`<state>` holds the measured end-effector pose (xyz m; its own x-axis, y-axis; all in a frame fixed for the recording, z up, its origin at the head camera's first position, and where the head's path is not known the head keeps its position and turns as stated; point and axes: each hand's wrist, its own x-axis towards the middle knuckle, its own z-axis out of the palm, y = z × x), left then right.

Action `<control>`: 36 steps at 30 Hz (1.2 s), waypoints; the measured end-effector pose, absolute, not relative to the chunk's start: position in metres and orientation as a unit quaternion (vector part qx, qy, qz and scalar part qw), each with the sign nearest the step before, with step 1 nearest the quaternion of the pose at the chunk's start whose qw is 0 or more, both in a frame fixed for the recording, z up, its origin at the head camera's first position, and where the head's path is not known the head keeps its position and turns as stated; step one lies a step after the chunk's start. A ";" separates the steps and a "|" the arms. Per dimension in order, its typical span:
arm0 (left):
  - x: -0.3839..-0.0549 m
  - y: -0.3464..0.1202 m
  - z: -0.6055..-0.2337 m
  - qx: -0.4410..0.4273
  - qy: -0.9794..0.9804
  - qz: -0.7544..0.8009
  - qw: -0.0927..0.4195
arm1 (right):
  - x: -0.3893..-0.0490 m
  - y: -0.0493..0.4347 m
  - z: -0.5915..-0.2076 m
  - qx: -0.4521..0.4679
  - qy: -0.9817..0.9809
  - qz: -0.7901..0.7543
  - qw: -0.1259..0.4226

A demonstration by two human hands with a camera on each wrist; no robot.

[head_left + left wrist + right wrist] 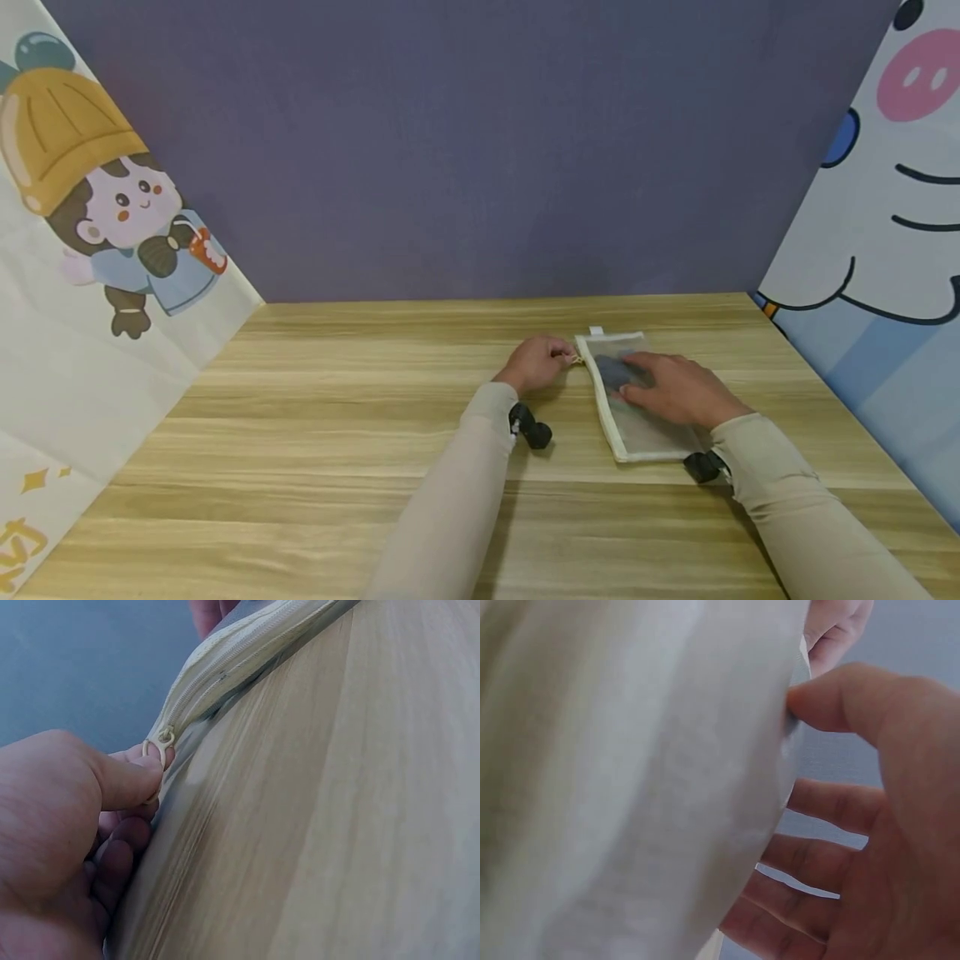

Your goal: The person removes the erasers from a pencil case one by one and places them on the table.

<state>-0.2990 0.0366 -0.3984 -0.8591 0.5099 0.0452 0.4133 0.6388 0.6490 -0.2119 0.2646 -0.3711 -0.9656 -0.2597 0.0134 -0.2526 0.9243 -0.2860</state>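
Note:
A translucent mesh zipper pouch (637, 435) with cream edging lies on the table, a dark blue-grey item (611, 372) showing through its upper part. My left hand (536, 364) is at the pouch's far left corner. There, thumb and forefinger pinch the cream zipper pull (158, 744), and the closed-looking zipper (247, 646) runs away from it. Spread over the pouch's upper middle, my right hand (684, 390) touches the mesh with thumb and fingertips. The right wrist view has these fingers (810, 859) fairly straight against the pouch surface, palm raised off it.
The wood-grain table (300, 467) ends at a dark blue-grey panel (480, 150) behind. Printed cartoon sheets stand on the left (90, 350) and right (847, 242) sides. A small white tag (596, 331) sticks out from the pouch's far edge.

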 end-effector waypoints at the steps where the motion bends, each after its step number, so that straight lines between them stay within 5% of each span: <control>1: -0.299 0.036 -0.399 0.259 0.901 0.341 0.073 | -0.212 0.264 -0.371 -0.131 0.981 -0.144 0.013; 16: -0.295 0.040 -0.403 0.246 0.901 0.354 0.042 | -0.210 0.264 -0.374 -0.164 0.976 -0.141 -0.006; 36: -0.293 0.034 -0.402 0.279 0.881 0.371 0.087 | -0.210 0.262 -0.371 -0.143 0.979 -0.144 0.004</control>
<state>-0.2928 0.0341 -0.4018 -0.8291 0.5565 0.0545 0.4276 0.5683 0.7030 -0.2096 0.2616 -0.3705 -0.9592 -0.2807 0.0330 -0.2784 0.9178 -0.2830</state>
